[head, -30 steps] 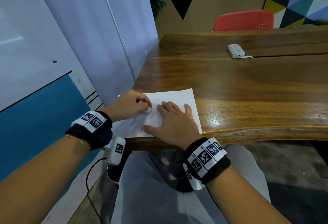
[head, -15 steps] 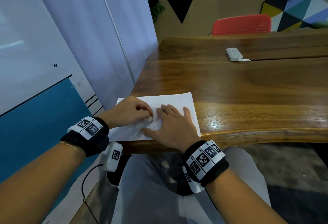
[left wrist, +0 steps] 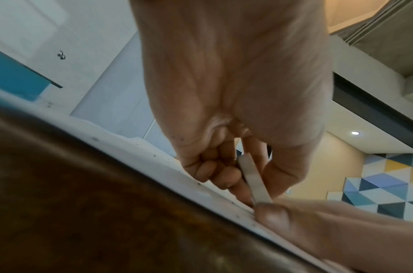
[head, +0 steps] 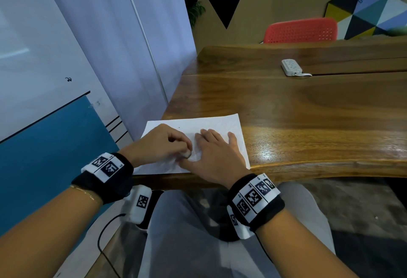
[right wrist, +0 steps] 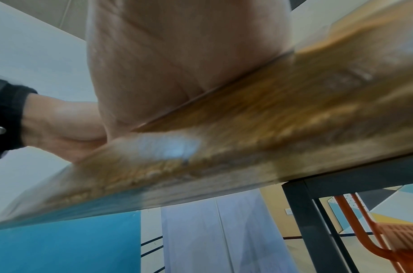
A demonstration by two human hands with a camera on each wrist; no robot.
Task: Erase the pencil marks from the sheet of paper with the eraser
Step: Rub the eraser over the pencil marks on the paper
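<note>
A white sheet of paper (head: pixel 222 124) lies at the near left corner of the wooden table (head: pixel 308 110). My left hand (head: pixel 160 145) pinches a small pale eraser (head: pixel 186 154) and presses its tip on the sheet close to the near edge. In the left wrist view the eraser (left wrist: pixel 254 182) is a thin grey slab between my thumb and curled fingers, its end on the paper (left wrist: pixel 154 157). My right hand (head: pixel 217 156) lies flat on the sheet with fingers spread, its thumb beside the eraser. Pencil marks are too faint to make out; dark crumbs dot the paper.
A white power strip (head: pixel 291 67) with a cord sits far back on the table. A red chair (head: pixel 300 30) stands behind the table. A white and blue wall (head: pixel 55 79) runs close on the left. My grey-trousered legs (head: pixel 198 233) are below the table edge.
My left hand has slid the eraser toward me, from the sheet's middle to near its front edge by the right thumb. The right hand has stayed flat on the paper.
</note>
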